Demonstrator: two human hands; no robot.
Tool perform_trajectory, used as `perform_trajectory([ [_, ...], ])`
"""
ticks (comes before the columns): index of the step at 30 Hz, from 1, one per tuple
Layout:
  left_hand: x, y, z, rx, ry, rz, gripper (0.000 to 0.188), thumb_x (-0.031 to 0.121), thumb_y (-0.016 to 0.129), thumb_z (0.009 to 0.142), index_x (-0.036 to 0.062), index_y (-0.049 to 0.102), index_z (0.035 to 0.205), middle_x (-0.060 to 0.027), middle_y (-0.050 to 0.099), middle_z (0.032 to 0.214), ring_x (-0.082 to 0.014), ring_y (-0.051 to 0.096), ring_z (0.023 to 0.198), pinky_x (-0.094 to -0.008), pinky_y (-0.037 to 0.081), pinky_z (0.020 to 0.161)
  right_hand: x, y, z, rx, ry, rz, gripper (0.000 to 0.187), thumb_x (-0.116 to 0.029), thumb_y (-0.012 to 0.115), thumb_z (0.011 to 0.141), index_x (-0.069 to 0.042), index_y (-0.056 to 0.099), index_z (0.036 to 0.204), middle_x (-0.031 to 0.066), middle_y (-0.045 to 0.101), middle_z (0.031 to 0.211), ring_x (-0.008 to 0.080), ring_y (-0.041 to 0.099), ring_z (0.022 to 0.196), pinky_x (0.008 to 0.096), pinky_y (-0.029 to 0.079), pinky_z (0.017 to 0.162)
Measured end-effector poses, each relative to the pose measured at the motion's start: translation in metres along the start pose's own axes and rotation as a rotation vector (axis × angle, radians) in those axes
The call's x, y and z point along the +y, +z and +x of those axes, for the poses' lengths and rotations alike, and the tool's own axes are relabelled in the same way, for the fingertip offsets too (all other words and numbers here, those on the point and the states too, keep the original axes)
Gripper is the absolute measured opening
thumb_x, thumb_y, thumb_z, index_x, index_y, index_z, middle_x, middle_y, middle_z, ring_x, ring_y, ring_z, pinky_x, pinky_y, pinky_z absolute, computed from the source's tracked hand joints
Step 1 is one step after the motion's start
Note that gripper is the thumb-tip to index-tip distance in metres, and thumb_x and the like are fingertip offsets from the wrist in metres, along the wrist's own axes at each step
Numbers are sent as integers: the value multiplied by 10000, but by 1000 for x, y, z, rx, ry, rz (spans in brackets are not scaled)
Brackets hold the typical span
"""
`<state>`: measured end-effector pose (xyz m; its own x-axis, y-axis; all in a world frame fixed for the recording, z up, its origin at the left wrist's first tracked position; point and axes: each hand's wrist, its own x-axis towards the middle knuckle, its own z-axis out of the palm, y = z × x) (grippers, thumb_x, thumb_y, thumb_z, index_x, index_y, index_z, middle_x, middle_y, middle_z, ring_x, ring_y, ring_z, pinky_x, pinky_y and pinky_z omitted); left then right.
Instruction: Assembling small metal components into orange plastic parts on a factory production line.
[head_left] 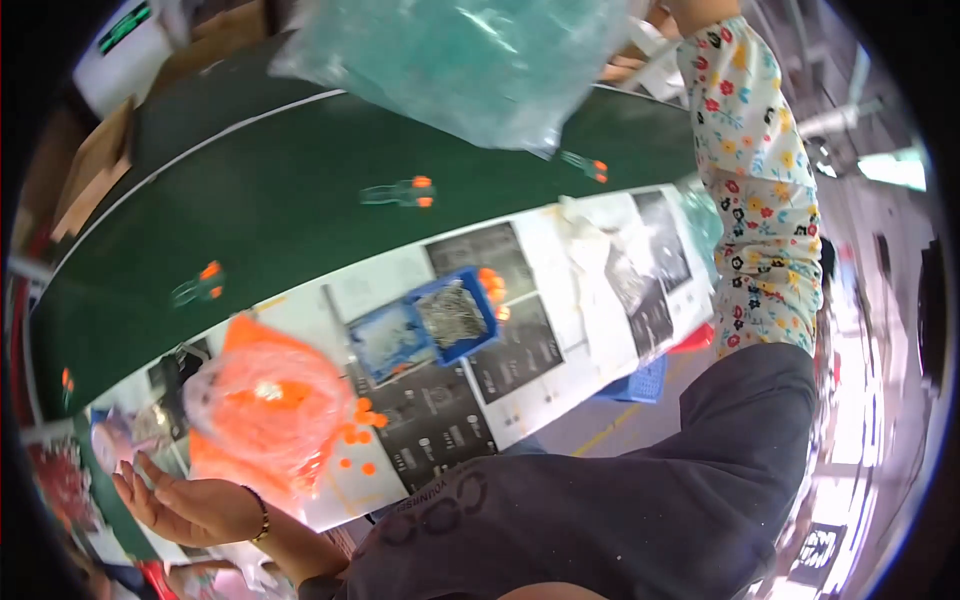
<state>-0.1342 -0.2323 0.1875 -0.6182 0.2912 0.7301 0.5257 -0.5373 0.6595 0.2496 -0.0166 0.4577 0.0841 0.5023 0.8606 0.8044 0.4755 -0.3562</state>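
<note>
My left hand is at the lower left, fingers spread and slightly curled, with nothing in it. Beside it lies an orange plastic bag under clear film, with loose small orange pieces next to it. My right arm, in a flowered sleeve, reaches to the top edge; only the wrist end of my right hand shows, and its fingers cannot be made out. Near it a large clear plastic bag of teal pieces hangs over the green surface. Teal pieces with orange ends lie spaced along that surface.
A blue two-part tray holds small metal parts on the paper-covered bench. More orange pieces lie beside it. White crumpled plastic lies to the right. Fingers, whose owner is unclear, show behind the large bag. A blue basket stands below the bench.
</note>
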Motion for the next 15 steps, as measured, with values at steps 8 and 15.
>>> perform_trajectory([
  [8,23,-18,-42,-236,94,-24,229,37,430,977,-114,510,1129,-244,427,1346,-305,508,1189,-391,425,1031,88,-229,-92,-31,-124,-460,208,-144,604,771,40,611,868,77,577,676,141,550,648,292,444,616],
  [15,60,-81,-112,-302,383,162,238,61,440,984,-93,517,1148,-214,423,1368,-280,499,1201,-373,408,1032,220,-392,-168,390,-261,-869,303,-325,639,774,-67,634,934,171,661,832,322,657,765,413,510,693],
])
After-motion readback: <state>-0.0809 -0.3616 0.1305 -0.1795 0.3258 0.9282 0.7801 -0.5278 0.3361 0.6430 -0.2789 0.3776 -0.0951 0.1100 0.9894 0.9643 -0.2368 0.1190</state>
